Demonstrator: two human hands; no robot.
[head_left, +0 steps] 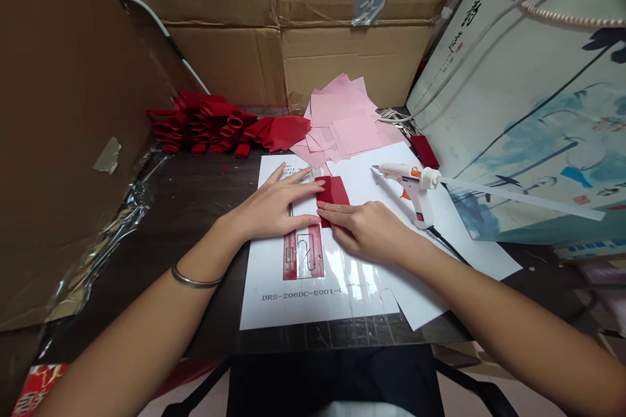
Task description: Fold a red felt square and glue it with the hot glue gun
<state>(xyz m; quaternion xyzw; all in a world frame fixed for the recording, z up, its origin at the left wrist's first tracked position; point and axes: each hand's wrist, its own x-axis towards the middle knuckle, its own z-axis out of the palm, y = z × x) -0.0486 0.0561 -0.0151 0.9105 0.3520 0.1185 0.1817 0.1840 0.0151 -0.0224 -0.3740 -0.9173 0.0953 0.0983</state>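
A small folded piece of red fabric (337, 191) lies on a printed white sheet (274, 309) covered with clear tape. My left hand (278, 205) rests flat on the sheet with its fingers spread. Its index fingertip and thumb tip touch the fabric's left edge. From the right, my right hand (366, 225) presses the red fabric, its fingers held together and the thumb tucked close below. Beneath and below my left hand, the sheet bears a red rectangle with metal-looking outlines (303, 257).
A white glue gun (413, 186) lies on another white sheet (464, 254) at the right. Pink squares (349, 117) and rolled red fabric pieces (210, 124) are heaped behind. Cardboard walls (352, 65) close off the back and left; a painted board (528, 137) leans at the right.
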